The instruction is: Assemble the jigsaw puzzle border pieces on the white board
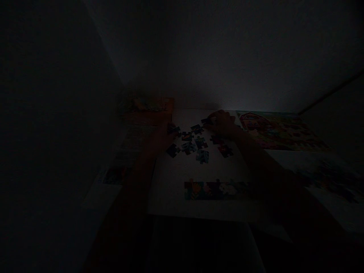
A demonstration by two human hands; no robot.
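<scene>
The scene is very dark. Several loose jigsaw pieces lie scattered on a white board. A joined strip of pieces sits near the board's front edge. My right hand rests at the far side of the loose pieces, fingers on a piece; whether it grips that piece is unclear. My left hand lies at the left edge of the pieces, too dim to read its fingers.
A colourful picture sheet lies at the right. A box-like object stands at the back left. More sheets lie at the near right and left. A wall rises behind.
</scene>
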